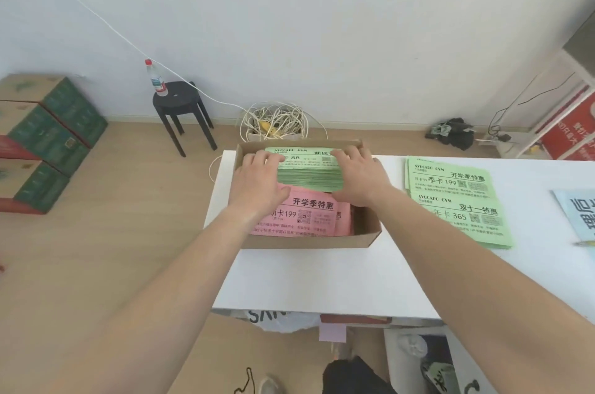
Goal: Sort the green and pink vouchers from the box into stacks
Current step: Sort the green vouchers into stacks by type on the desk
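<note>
You're in a plain back room or small office that doubles as storage. Bare white wall [322,23], wood-look floor [112,232]. Printed cartons [48,136] stacked at your left, a loose coil of cable [277,123] by the skirting, a black stool [178,107] with a water bottle [156,79] on it. The white worktop [322,281] in front of you carries bulk-printed gym vouchers [450,187].

Left hand [257,181] — right hand [360,179] (fingers curled)
</note>
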{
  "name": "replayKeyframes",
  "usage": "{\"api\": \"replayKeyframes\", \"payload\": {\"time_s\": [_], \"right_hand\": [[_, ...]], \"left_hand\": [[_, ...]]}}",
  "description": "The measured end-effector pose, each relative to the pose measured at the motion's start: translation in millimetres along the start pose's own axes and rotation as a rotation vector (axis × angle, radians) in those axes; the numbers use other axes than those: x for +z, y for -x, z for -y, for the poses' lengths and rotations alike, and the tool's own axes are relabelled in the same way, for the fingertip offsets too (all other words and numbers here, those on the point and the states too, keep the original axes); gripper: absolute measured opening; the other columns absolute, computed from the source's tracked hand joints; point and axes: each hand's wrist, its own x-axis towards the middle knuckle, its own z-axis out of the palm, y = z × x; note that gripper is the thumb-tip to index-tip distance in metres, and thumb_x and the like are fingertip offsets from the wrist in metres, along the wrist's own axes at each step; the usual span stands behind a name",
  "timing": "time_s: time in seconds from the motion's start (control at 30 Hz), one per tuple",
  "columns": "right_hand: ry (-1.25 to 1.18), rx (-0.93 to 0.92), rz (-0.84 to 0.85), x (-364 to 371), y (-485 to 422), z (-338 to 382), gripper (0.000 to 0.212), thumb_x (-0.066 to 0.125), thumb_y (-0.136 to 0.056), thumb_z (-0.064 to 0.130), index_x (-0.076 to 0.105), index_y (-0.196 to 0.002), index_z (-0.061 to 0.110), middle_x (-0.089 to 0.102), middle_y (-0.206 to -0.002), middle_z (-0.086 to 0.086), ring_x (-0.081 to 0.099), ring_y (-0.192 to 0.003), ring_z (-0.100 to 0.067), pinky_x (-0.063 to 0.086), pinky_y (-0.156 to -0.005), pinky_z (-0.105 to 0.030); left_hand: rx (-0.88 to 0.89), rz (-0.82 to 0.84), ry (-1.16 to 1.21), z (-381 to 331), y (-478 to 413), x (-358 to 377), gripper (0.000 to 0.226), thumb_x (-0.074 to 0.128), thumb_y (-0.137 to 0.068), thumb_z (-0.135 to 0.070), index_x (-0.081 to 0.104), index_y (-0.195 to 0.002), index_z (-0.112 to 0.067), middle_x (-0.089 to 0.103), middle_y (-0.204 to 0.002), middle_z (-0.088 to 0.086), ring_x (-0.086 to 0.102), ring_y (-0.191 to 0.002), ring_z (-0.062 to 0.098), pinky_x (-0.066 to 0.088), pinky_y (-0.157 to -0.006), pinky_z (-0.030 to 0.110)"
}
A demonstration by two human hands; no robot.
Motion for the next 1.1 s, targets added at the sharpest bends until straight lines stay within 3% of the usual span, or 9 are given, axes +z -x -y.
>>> {"api": "replayKeyframes", "payload": {"time_s": [0.2, 0.37, 0.7, 0.87, 1.1], "right_hand": [[0.085, -0.115, 0.021, 16.4, -22.5, -8.7, 0.094, 0.075, -0.076, 0.044, 0.025, -0.154, 0.026, 0.035, -0.147, -0.006, 0.035, -0.136, -0.031, 0.034, -0.112, -0.046], [0.114, -0.188, -0.098, 19.3, -29.4, -7.4, 0.075, 0.067, -0.083, 0.034, 0.032, -0.149, 0.023, 0.043, -0.143, -0.005, 0.043, -0.128, -0.031, 0.038, -0.107, -0.045], [0.103, -0.251, 0.043, 16.2, -28.5, -21.1, 0.096, 0.075, -0.074, 0.049, 0.023, -0.153, 0.029, 0.030, -0.152, -0.003, 0.034, -0.136, -0.031, 0.038, -0.111, -0.046], [0.166, -0.236, 0.031, 20.4, -32.4, -13.1, 0.106, 0.081, -0.070, 0.040, 0.017, -0.154, 0.028, 0.030, -0.149, -0.007, 0.036, -0.133, -0.034, 0.041, -0.109, -0.047], [0.192, -0.230, -0.029, 26.2, -33.1, -13.2, 0.097, 0.074, -0.078, 0.029, 0.016, -0.155, 0.023, 0.035, -0.146, -0.010, 0.041, -0.128, -0.035, 0.042, -0.106, -0.046]], "left_hand": [[-0.055, 0.084, -0.002, 5.1, -27.7, 22.2, 0.086, 0.078, -0.077, -0.051, 0.039, -0.148, -0.023, 0.041, -0.149, 0.002, 0.037, -0.135, 0.027, 0.038, -0.111, 0.044], [-0.110, 0.094, 0.068, 6.7, -29.5, 29.3, 0.092, 0.079, -0.074, -0.051, 0.035, -0.150, -0.023, 0.036, -0.150, 0.001, 0.033, -0.136, 0.026, 0.038, -0.113, 0.045], [-0.136, 0.142, 0.060, 12.5, -23.8, 22.5, 0.105, 0.082, -0.072, -0.053, 0.026, -0.155, -0.021, 0.026, -0.154, 0.002, 0.038, -0.131, 0.030, 0.038, -0.112, 0.042], [-0.158, 0.146, 0.058, 16.5, -19.9, 17.5, 0.113, 0.086, -0.067, -0.051, 0.022, -0.155, -0.020, 0.022, -0.152, 0.002, 0.036, -0.135, 0.029, 0.038, -0.113, 0.042], [-0.138, 0.180, 0.051, 18.4, -15.8, 19.1, 0.112, 0.086, -0.072, -0.047, 0.017, -0.156, -0.019, 0.019, -0.153, 0.004, 0.037, -0.135, 0.029, 0.039, -0.113, 0.043]]}}
